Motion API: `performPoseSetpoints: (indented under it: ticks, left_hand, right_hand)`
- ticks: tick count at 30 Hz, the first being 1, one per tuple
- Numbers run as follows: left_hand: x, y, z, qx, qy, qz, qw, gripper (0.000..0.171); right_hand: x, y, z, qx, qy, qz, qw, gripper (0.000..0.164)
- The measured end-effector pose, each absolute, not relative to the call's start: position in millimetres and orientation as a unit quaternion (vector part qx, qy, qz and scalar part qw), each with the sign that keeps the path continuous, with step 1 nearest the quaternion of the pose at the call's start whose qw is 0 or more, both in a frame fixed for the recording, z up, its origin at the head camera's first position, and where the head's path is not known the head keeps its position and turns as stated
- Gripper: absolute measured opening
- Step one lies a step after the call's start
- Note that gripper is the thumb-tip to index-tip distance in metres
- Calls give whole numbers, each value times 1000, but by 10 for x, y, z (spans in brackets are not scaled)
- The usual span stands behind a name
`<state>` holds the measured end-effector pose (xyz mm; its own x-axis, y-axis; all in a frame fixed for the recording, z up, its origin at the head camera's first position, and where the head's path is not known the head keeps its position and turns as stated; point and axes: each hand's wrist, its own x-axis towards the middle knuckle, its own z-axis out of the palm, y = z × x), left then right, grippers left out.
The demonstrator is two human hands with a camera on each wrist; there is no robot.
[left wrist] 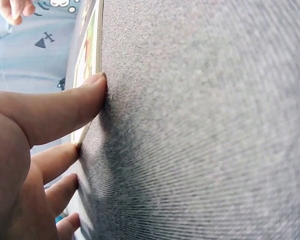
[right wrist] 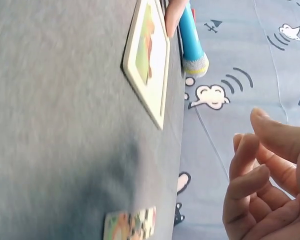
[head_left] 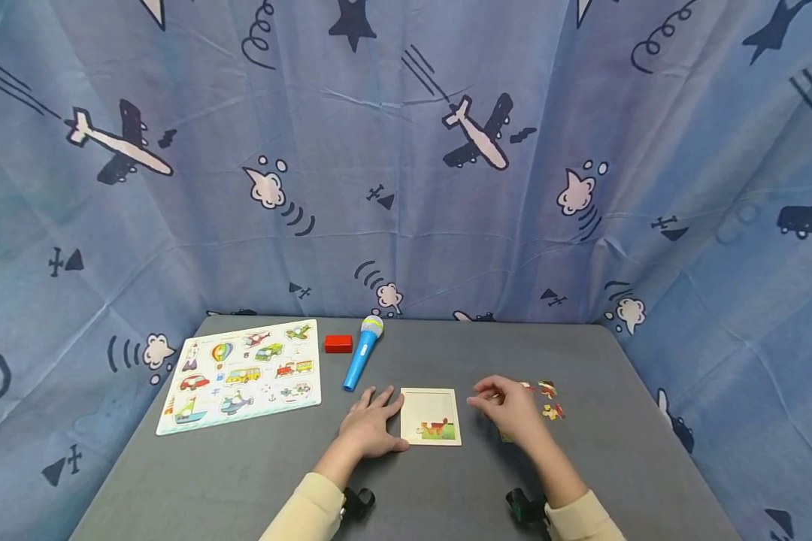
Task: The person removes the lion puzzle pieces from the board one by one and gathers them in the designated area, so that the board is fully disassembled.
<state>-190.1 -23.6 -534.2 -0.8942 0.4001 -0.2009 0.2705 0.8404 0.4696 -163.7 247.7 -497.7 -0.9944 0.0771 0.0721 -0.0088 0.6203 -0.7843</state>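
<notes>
A square wooden jigsaw tray (head_left: pixel 421 404) lies flat at mid-table, with a few joined pieces (head_left: pixel 437 429) in its lower right corner. My left hand (head_left: pixel 374 430) rests beside it, fingers spread, thumb and index finger touching its left edge; the left wrist view shows both fingertips against that edge. To the right, my right hand (head_left: pixel 514 409) hovers over the table with loosely bent fingers. Nothing shows between its thumb and fingers (right wrist: pixel 247 155) in the right wrist view. Loose jigsaw pieces (head_left: pixel 552 411) lie just beyond it, some partly hidden by the hand.
A large white vehicle picture board (head_left: pixel 271 402) lies at the left. Near the back are a red block (head_left: pixel 338 344) and a blue toy microphone (head_left: pixel 361 359). A patterned blue curtain (head_left: pixel 392 188) surrounds the grey table (head_left: pixel 440 496) at the back and sides.
</notes>
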Motion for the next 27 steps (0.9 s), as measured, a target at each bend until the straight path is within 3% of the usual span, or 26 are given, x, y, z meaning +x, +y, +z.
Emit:
performPoseSetpoints:
  ticks: [19, 27]
  left_hand:
    - [-1903, -218, -5329, 178, 950, 213, 142, 84]
    - [-1899, -229, -5329, 179, 949, 219, 139, 84]
  right_hand:
    - [-1710, 1917, -5358, 54, -912, 404, -40, 21]
    - [-1727, 1829, -5409, 101, -932, 345, -39, 19]
